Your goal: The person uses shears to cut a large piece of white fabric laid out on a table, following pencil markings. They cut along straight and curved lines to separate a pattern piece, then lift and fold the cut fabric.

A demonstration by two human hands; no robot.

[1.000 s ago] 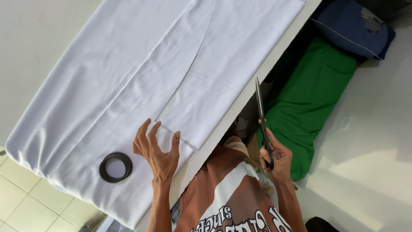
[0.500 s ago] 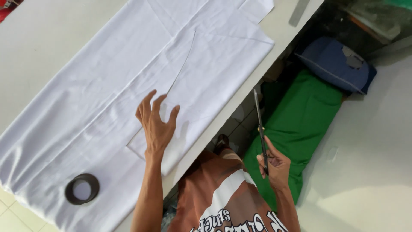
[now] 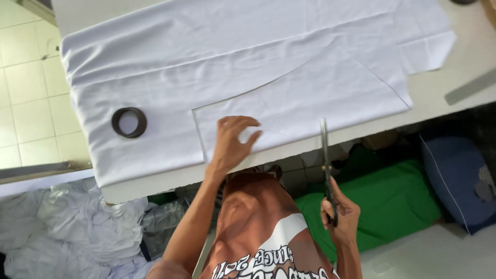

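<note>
From the head view, a white cloth (image 3: 217,67) lies spread over most of the bench (image 3: 439,90), its near edge running along the bench's front edge. A cut panel (image 3: 320,98) of the same cloth lies on top, with a curved cut line along its far side and a straight cut down its left side. The left hand (image 3: 232,142) rests on the near left corner of this panel, palm down, fingers loosely bent and slightly spread, the fingertips touching the cloth; its grip pinches nothing that can be seen. The right hand (image 3: 341,212) is off the bench, in front of its edge and above the person's lap, its grip pressed together around the handles of the scissors (image 3: 325,165). The scissors point away from the person, blades together, the tip reaching just over the near edge of the cloth, to the right of the left hand. A dark tape ring (image 3: 129,122) lies flat on the cloth, well to the left of the left hand. A grey ruler (image 3: 470,88) lies on the bare bench at the far right. Below the bench are a green cloth (image 3: 392,201), a blue cushion (image 3: 454,175) and a heap of white fabric (image 3: 67,232) on the floor.
</note>
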